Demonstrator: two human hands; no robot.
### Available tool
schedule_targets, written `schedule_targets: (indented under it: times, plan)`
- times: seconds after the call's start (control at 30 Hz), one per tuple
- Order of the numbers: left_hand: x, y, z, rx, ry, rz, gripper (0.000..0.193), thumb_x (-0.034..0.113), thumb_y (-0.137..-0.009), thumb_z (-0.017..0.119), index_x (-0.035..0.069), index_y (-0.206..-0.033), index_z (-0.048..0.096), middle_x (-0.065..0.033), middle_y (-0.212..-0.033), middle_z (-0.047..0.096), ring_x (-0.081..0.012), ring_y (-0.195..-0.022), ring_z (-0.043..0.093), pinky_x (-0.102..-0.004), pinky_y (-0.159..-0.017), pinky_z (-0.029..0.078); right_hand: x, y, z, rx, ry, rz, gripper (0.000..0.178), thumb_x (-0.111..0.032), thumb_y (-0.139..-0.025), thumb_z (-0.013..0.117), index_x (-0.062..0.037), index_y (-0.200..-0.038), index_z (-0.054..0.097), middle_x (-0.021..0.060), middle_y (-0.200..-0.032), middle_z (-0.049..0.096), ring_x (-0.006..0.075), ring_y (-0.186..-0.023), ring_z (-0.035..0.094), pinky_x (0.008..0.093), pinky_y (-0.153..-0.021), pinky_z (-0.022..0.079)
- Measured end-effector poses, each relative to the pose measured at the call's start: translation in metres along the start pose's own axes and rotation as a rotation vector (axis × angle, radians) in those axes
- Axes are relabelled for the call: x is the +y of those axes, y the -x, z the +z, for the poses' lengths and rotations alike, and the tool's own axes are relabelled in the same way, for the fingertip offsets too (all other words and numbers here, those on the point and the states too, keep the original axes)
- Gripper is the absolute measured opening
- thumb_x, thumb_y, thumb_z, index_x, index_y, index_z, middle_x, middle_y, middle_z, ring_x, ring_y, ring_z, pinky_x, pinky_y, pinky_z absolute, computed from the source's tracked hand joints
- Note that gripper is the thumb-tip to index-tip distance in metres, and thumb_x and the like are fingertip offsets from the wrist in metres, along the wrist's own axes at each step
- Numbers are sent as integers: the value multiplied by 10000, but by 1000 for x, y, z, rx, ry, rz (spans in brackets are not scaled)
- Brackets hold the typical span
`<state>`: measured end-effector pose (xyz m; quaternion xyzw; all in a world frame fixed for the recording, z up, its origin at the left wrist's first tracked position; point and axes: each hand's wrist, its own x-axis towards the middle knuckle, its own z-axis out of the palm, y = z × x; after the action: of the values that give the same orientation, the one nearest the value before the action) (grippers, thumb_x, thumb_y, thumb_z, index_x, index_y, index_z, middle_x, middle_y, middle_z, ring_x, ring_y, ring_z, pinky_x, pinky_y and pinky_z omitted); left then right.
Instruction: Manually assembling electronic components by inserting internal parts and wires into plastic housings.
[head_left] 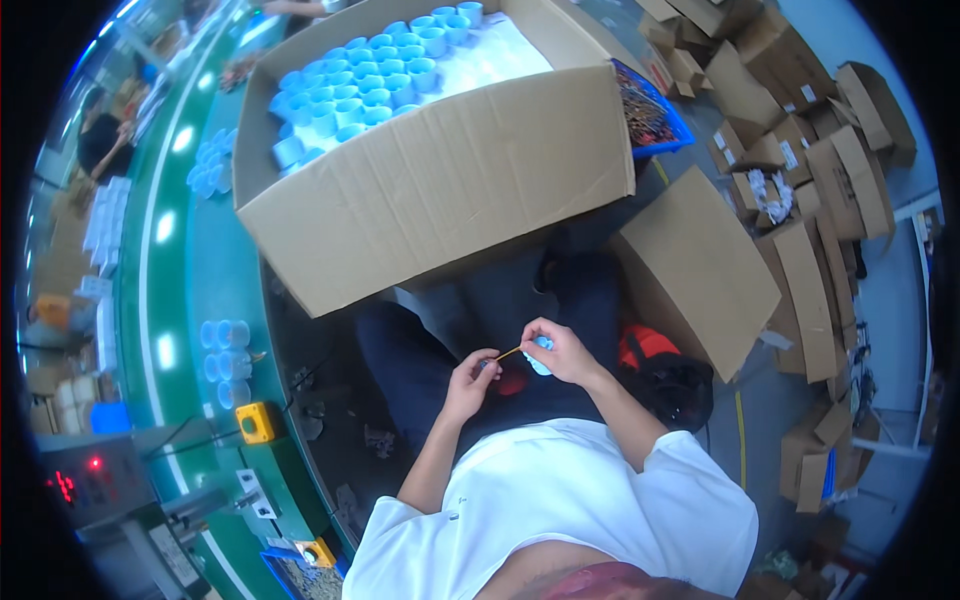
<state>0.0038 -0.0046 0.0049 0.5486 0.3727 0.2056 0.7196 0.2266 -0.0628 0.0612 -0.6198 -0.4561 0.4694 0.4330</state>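
Observation:
Above my lap, my left hand (473, 384) is closed, its fingertips pinching one end of a thin orange-yellow strip (509, 353); whether it is a band, cord or wire is too small to tell. The strip runs up to my right hand (563, 353), whose fingers are closed round a small light-blue piece (541, 357). The piece resembles the cups in the box, but my fingers cover much of it. Beyond my knees, a big open cardboard box (440, 190) holds many light-blue cups (375, 98) standing in rows on a white sheet.
At my left runs a green conveyor (165, 255), with light-blue cups (227, 335) stacked beside it and a yellow button box (255, 424) nearer. A blue bin (660, 115) of small parts stands behind the box. Cardboard boxes (790, 150) crowd the right side. A person (105, 140) is at far left.

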Motion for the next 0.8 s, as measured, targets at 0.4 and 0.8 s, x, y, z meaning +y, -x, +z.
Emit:
schedule_targets:
  times: [0.4, 0.8]
  plan:
    - [-1, -3, -5, 83, 167, -124, 239, 174, -1053, 567, 13, -1183, 688, -14, -955, 641, -105, -868, 602, -221, -828, 493, 20, -4, 7, 71, 4, -56, 149, -127, -934, 686, -9, -1007, 631, 100, -891, 704, 199, -832, 689, 332, -783, 534]
    - [-12, -3, -7, 14, -27, -133, 228, 132, -1023, 615, -40, -1147, 697, -66, -1012, 706, -135, -884, 640, -256, -823, 512, 21, -8, 5, 106, 16, -63, 132, -111, -919, 684, -9, -988, 635, 124, -900, 711, 251, -863, 709, 344, -787, 539]
